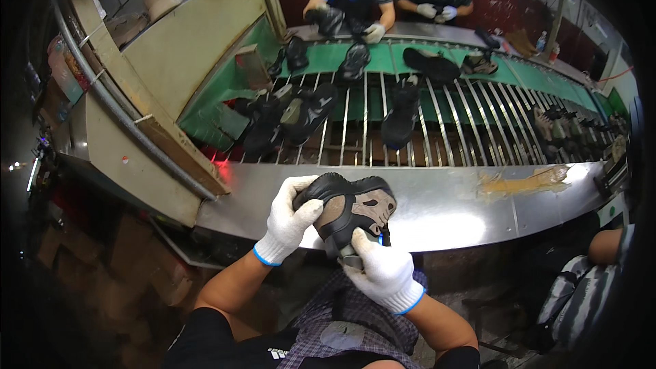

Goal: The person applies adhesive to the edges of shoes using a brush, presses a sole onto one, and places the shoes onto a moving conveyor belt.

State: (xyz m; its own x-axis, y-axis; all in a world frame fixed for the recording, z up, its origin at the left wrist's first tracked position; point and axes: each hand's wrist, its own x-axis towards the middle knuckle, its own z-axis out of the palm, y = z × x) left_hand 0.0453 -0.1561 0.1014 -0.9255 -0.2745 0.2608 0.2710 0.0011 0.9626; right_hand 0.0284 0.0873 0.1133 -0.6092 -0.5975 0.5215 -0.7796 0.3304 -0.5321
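A black and brown-grey shoe is held up in front of me, above the near edge of the metal ledge. My left hand, in a white knit glove with a blue cuff, grips one end of it, thumb on the side. My right hand, gloved the same way, is closed on the lower part near the shoe's opening, its thumb lying on the upper. The right fingers behind the shoe are mostly hidden.
Beyond the steel ledge runs a slatted conveyor. Several dark shoes lie on it, one of them a single black shoe. Two people work across the line, both in white gloves. A wooden post with a pipe stands at left.
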